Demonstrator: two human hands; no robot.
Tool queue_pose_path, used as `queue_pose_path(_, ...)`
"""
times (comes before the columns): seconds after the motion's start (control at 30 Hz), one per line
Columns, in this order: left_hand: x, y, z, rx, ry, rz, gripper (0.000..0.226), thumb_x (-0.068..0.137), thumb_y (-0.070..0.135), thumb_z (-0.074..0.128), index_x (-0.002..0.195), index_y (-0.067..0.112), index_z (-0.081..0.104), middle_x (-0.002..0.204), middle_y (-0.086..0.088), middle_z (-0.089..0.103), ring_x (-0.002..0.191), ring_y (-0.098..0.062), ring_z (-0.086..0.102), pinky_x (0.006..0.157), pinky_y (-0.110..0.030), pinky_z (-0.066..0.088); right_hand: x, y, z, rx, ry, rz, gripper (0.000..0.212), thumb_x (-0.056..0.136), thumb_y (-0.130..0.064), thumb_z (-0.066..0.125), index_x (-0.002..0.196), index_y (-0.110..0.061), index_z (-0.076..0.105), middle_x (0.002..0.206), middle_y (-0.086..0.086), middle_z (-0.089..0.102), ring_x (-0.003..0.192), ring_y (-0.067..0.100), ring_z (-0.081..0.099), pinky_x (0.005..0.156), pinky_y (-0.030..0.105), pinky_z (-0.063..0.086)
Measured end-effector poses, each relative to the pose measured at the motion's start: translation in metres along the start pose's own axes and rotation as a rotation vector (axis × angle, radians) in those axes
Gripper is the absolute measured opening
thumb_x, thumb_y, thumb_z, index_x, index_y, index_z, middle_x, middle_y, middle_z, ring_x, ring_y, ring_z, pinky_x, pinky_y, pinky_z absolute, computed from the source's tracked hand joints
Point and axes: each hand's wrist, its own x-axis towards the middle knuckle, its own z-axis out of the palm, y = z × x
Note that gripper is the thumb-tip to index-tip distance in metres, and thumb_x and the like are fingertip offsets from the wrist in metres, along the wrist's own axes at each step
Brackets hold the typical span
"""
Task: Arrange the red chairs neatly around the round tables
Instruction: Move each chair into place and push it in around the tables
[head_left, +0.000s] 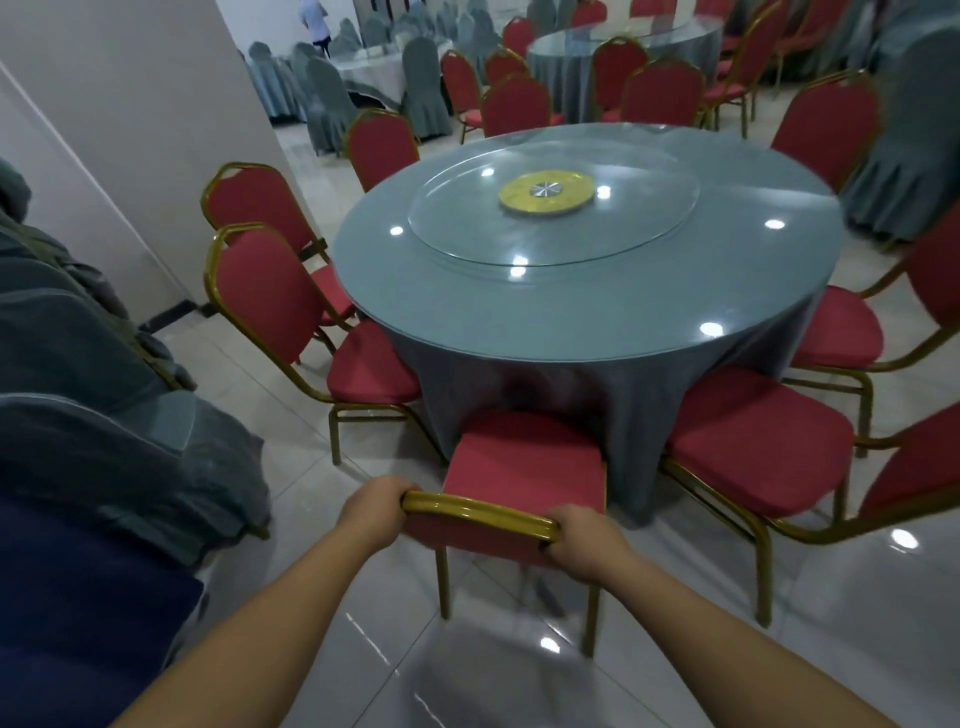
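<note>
Red chair (524, 462): stands at the near edge of the round counter (571, 312), seat front against the hanging cloth (519, 384), back toward the person. Left hand (376, 506) and right hand (582, 540) each curl round the gold top rail, one at either corner.

Judged: stiff metal frame, padded seat, moderate weight, apt to slide on the glossy floor (779, 649). The rail is the sound hold.

Left neighbour chair (291, 312) and right neighbour chair (753, 441) flank the gap closely, so legs may clash. Grey covered chairs (104, 415) crowd the left.
</note>
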Motion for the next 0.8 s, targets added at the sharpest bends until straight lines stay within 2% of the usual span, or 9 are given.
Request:
queue_pose_path(0.13, 0.024, -0.009, -0.010, 0.054, -0.016, 0.074, 0.028, 0.091, 0.015, 0.048, 0.094, 0.033, 0.070, 0.085, 0.008, 0.066, 0.080, -0.015, 0.062, 0.076, -0.035, 0.055, 0.011, -0.014, 0.000, -0.022, 0.030, 0.077, 0.021, 0.079, -0.017, 0.057, 0.096, -0.021, 0.068, 0.102, 0.004, 0.069, 0.099, 0.029, 0.064, 0.076, 0.033, 0.047)
queue_pose_path(0.27, 0.033, -0.017, -0.011, 0.099, -0.027, 0.159, 0.026, 0.090, 0.018, 0.051, 0.090, 0.035, 0.070, 0.077, 0.012, 0.063, 0.072, -0.009, 0.060, 0.065, -0.030, 0.050, 0.008, -0.024, -0.001, -0.046, 0.024, 0.189, 0.015, 0.080, -0.012, 0.055, 0.088, -0.019, 0.064, 0.093, 0.003, 0.066, 0.095, 0.029, 0.065, 0.075, 0.033, 0.050)
queue_pose_path(0.37, 0.031, -0.020, -0.010, 0.087, -0.006, 0.194, 0.025, 0.085, 0.013, 0.054, 0.089, 0.033, 0.068, 0.081, 0.011, 0.063, 0.078, -0.015, 0.063, 0.067, -0.031, 0.053, 0.005, -0.035, -0.002, -0.111, 0.034, 0.252, 0.021, 0.081, -0.008, 0.053, 0.096, -0.012, 0.068, 0.097, 0.008, 0.069, 0.094, 0.029, 0.066, 0.078, 0.037, 0.053)
queue_pose_path(0.47, 0.026, -0.030, -0.011, 0.041, 0.021, 0.229, 0.033, 0.081, 0.010, 0.052, 0.095, 0.037, 0.066, 0.086, 0.011, 0.064, 0.084, -0.020, 0.064, 0.069, -0.031, 0.050, 0.003, -0.047, -0.001, -0.213, 0.012, 0.303, 0.022, 0.082, -0.010, 0.054, 0.099, -0.011, 0.068, 0.099, 0.010, 0.069, 0.094, 0.029, 0.066, 0.074, 0.035, 0.051)
queue_pose_path(0.53, 0.024, -0.041, -0.017, -0.123, -0.052, 0.235, 0.040, 0.081, 0.008, 0.056, 0.102, 0.039, 0.068, 0.093, 0.010, 0.066, 0.087, -0.019, 0.065, 0.073, -0.033, 0.054, -0.004, -0.050, 0.000, -0.259, -0.010, 0.316, 0.017, 0.080, -0.012, 0.055, 0.092, -0.015, 0.067, 0.096, 0.008, 0.068, 0.091, 0.028, 0.065, 0.069, 0.031, 0.046)
queue_pose_path(0.6, 0.026, -0.056, -0.026, -0.321, -0.195, 0.273, 0.048, 0.079, 0.004, 0.064, 0.113, 0.036, 0.070, 0.105, 0.007, 0.067, 0.093, -0.017, 0.065, 0.081, -0.037, 0.058, -0.010, -0.047, 0.003, -0.269, -0.038, 0.323, 0.010, 0.077, -0.016, 0.058, 0.081, -0.023, 0.064, 0.089, 0.003, 0.067, 0.085, 0.023, 0.063, 0.068, 0.030, 0.047)
queue_pose_path(0.67, 0.025, -0.070, -0.038, -0.418, -0.328, 0.350, 0.058, 0.076, 0.003, 0.072, 0.124, 0.035, 0.066, 0.114, 0.007, 0.064, 0.096, -0.013, 0.064, 0.078, -0.025, 0.058, -0.016, -0.044, 0.002, -0.295, -0.050, 0.336, 0.007, 0.076, -0.019, 0.060, 0.079, -0.025, 0.064, 0.088, -0.001, 0.068, 0.084, 0.019, 0.064, 0.073, 0.033, 0.052)
queue_pose_path(0.73, 0.020, -0.084, -0.042, -0.458, -0.421, 0.421, 0.065, 0.075, 0.007, 0.076, 0.130, 0.038, 0.060, 0.116, 0.011, 0.060, 0.094, -0.002, 0.060, 0.067, -0.008, 0.051, -0.024, -0.048, 0.001, -0.329, -0.078, 0.362, 0.009, 0.077, -0.020, 0.061, 0.082, -0.025, 0.067, 0.086, -0.003, 0.067, 0.084, 0.017, 0.064, 0.074, 0.034, 0.053)
queue_pose_path(0.8, 0.018, -0.096, -0.040, -0.518, -0.449, 0.465, 0.066, 0.076, 0.010, 0.077, 0.132, 0.039, 0.058, 0.116, 0.013, 0.059, 0.095, 0.001, 0.060, 0.069, -0.006, 0.050, -0.026, -0.061, -0.001, -0.294, -0.091, 0.372, 0.011, 0.074, -0.021, 0.062, 0.079, -0.029, 0.067, 0.081, -0.006, 0.066, 0.083, 0.016, 0.065, 0.067, 0.029, 0.051)
